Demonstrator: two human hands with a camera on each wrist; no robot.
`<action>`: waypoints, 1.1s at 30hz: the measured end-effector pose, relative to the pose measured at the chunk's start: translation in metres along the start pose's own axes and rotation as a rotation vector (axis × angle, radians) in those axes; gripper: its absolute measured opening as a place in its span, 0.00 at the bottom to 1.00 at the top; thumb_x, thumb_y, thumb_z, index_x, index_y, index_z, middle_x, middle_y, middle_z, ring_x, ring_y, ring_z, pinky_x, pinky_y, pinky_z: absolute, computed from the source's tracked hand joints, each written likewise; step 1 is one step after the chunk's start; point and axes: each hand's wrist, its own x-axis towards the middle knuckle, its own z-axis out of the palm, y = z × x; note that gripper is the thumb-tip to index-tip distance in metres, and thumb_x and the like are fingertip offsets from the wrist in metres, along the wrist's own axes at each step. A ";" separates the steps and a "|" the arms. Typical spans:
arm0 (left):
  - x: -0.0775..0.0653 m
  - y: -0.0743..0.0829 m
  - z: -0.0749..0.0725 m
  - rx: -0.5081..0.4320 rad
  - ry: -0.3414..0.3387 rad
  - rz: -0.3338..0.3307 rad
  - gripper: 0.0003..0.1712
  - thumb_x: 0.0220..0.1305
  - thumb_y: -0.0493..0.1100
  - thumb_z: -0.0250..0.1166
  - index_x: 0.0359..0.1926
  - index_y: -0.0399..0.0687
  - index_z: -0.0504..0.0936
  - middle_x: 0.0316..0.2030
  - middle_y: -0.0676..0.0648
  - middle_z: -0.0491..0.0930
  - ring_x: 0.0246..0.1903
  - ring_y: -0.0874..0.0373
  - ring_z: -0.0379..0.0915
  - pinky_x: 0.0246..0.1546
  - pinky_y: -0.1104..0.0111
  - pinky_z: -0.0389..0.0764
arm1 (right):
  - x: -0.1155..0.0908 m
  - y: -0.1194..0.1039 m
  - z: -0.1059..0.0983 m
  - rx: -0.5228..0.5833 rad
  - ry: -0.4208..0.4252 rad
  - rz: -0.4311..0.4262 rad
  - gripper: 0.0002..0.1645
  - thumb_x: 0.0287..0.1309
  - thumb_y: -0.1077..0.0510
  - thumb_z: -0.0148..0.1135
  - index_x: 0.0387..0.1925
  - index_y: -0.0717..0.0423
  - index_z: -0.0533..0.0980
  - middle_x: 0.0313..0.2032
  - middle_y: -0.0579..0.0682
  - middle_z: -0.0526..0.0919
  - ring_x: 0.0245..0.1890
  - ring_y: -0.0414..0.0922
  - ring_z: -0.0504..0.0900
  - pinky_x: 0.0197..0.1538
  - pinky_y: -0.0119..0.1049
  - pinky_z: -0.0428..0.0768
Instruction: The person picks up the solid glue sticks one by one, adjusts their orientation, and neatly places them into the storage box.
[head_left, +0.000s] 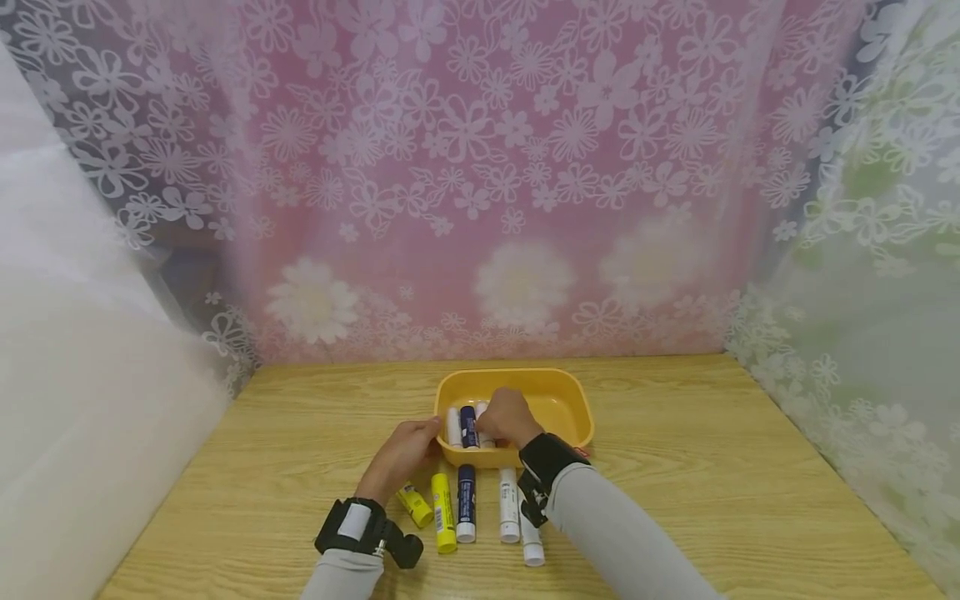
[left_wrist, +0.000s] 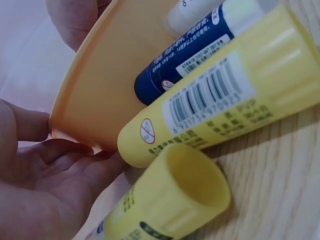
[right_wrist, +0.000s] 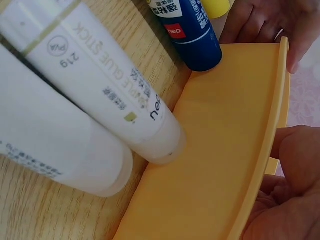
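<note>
Left hand (head_left: 403,454) grips yellow tray (head_left: 567,408); right hand (head_left: 512,417) inside tray, hold on white glue stick (head_left: 486,440) unclear. Slack left grip could let tray skid.

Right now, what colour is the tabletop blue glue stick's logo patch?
The logo patch is red, clearest in right wrist view.

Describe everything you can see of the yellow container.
The yellow container is a smooth tub with rounded corners and a thin rim, apparently plastic. It stands open side up on the wooden table. White glue sticks and a dark blue glue stick rest in its left end. The left hand holds that end; the right hand reaches inside.
</note>
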 end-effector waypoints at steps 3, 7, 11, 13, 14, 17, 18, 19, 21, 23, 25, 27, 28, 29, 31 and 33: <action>-0.001 0.000 0.000 0.001 0.001 -0.005 0.31 0.82 0.54 0.45 0.69 0.35 0.72 0.65 0.39 0.76 0.66 0.43 0.72 0.67 0.46 0.72 | -0.001 -0.001 0.000 0.002 -0.001 0.002 0.14 0.57 0.57 0.72 0.27 0.64 0.79 0.21 0.52 0.76 0.21 0.46 0.81 0.19 0.29 0.70; -0.002 -0.001 -0.001 0.005 -0.004 0.000 0.31 0.82 0.54 0.44 0.69 0.35 0.72 0.65 0.39 0.76 0.65 0.44 0.72 0.67 0.47 0.73 | -0.002 -0.002 0.000 0.009 -0.001 0.013 0.14 0.57 0.57 0.72 0.27 0.64 0.78 0.21 0.51 0.75 0.21 0.46 0.80 0.20 0.29 0.69; -0.002 0.000 -0.001 0.004 -0.006 0.003 0.31 0.82 0.54 0.44 0.69 0.35 0.72 0.65 0.39 0.76 0.65 0.43 0.72 0.67 0.47 0.73 | -0.002 -0.002 0.001 0.016 -0.008 0.031 0.13 0.57 0.58 0.71 0.27 0.63 0.78 0.21 0.51 0.75 0.22 0.47 0.82 0.20 0.29 0.69; -0.002 0.000 -0.001 0.002 -0.006 0.004 0.31 0.82 0.54 0.44 0.69 0.35 0.72 0.65 0.39 0.76 0.65 0.43 0.72 0.67 0.47 0.72 | -0.003 -0.001 0.000 0.016 -0.011 0.036 0.12 0.57 0.58 0.70 0.27 0.63 0.78 0.21 0.51 0.76 0.23 0.47 0.83 0.20 0.29 0.70; -0.002 0.000 -0.001 0.003 -0.007 0.004 0.31 0.82 0.54 0.44 0.69 0.35 0.72 0.65 0.39 0.76 0.66 0.43 0.72 0.67 0.47 0.73 | -0.003 -0.002 0.000 0.015 -0.012 0.037 0.12 0.57 0.58 0.70 0.27 0.63 0.78 0.21 0.51 0.76 0.23 0.47 0.83 0.19 0.29 0.70; -0.002 0.000 -0.001 0.005 -0.007 0.003 0.31 0.82 0.54 0.44 0.69 0.35 0.72 0.65 0.39 0.76 0.65 0.44 0.72 0.67 0.47 0.73 | -0.004 -0.001 0.000 0.012 -0.016 0.035 0.12 0.57 0.58 0.70 0.27 0.63 0.78 0.22 0.51 0.76 0.22 0.46 0.82 0.20 0.29 0.71; -0.002 0.000 -0.001 0.004 -0.007 0.002 0.31 0.82 0.54 0.44 0.69 0.35 0.72 0.65 0.39 0.76 0.65 0.44 0.72 0.67 0.47 0.73 | -0.004 -0.001 -0.001 0.011 -0.018 0.034 0.12 0.57 0.58 0.70 0.27 0.63 0.78 0.22 0.51 0.76 0.22 0.46 0.82 0.20 0.29 0.71; -0.002 0.000 -0.001 0.007 -0.006 0.001 0.31 0.82 0.54 0.44 0.69 0.35 0.72 0.65 0.39 0.76 0.65 0.44 0.73 0.67 0.47 0.73 | -0.004 -0.001 -0.001 0.007 -0.018 0.031 0.12 0.57 0.58 0.69 0.27 0.63 0.78 0.21 0.51 0.76 0.21 0.46 0.81 0.20 0.29 0.71; -0.003 0.000 -0.001 0.006 -0.007 0.002 0.31 0.82 0.55 0.44 0.69 0.35 0.72 0.65 0.39 0.76 0.65 0.44 0.72 0.67 0.47 0.73 | -0.004 -0.001 -0.001 -0.006 -0.021 0.030 0.13 0.59 0.57 0.69 0.25 0.63 0.78 0.20 0.51 0.74 0.21 0.45 0.80 0.19 0.29 0.69; -0.003 0.001 -0.001 0.006 -0.006 -0.001 0.32 0.82 0.55 0.44 0.69 0.36 0.72 0.65 0.39 0.76 0.65 0.43 0.72 0.67 0.47 0.73 | -0.004 -0.001 -0.001 -0.015 -0.028 0.030 0.15 0.61 0.56 0.67 0.24 0.62 0.77 0.19 0.50 0.73 0.20 0.45 0.79 0.20 0.29 0.69; -0.003 0.001 -0.001 0.006 -0.004 -0.004 0.32 0.81 0.55 0.44 0.69 0.36 0.72 0.65 0.39 0.75 0.65 0.43 0.72 0.67 0.47 0.73 | -0.004 0.000 -0.001 -0.024 -0.034 0.028 0.17 0.62 0.54 0.66 0.23 0.62 0.77 0.19 0.50 0.72 0.21 0.45 0.79 0.20 0.30 0.68; -0.003 0.001 -0.001 0.008 -0.002 -0.006 0.32 0.81 0.56 0.45 0.69 0.36 0.72 0.66 0.39 0.75 0.66 0.43 0.72 0.67 0.46 0.73 | -0.004 -0.001 -0.002 -0.026 -0.043 0.029 0.18 0.64 0.54 0.65 0.23 0.62 0.77 0.20 0.50 0.72 0.21 0.45 0.78 0.21 0.30 0.68; -0.003 0.001 -0.001 0.008 -0.001 -0.007 0.32 0.81 0.56 0.45 0.69 0.36 0.72 0.66 0.39 0.75 0.66 0.43 0.72 0.67 0.46 0.73 | -0.004 -0.001 -0.002 -0.026 -0.047 0.032 0.18 0.64 0.54 0.65 0.23 0.62 0.77 0.20 0.51 0.72 0.21 0.45 0.78 0.21 0.30 0.68; -0.003 0.001 0.000 0.009 -0.001 -0.006 0.32 0.81 0.56 0.45 0.69 0.36 0.72 0.66 0.39 0.75 0.66 0.43 0.72 0.67 0.46 0.73 | -0.005 -0.001 -0.002 -0.029 -0.051 0.033 0.18 0.64 0.54 0.64 0.24 0.63 0.77 0.21 0.51 0.72 0.21 0.46 0.77 0.22 0.30 0.68; -0.003 0.001 0.000 0.014 0.000 -0.006 0.33 0.81 0.56 0.45 0.69 0.36 0.72 0.66 0.39 0.75 0.65 0.43 0.72 0.66 0.46 0.73 | -0.005 -0.002 -0.002 -0.031 -0.053 0.034 0.17 0.65 0.54 0.64 0.25 0.64 0.77 0.22 0.52 0.73 0.20 0.45 0.77 0.21 0.30 0.68; -0.003 0.001 0.000 0.012 0.000 -0.008 0.33 0.81 0.56 0.45 0.69 0.36 0.72 0.66 0.39 0.75 0.66 0.43 0.72 0.66 0.46 0.73 | -0.007 -0.003 -0.003 -0.039 -0.055 0.033 0.17 0.65 0.54 0.63 0.26 0.64 0.77 0.22 0.52 0.73 0.19 0.44 0.76 0.21 0.29 0.68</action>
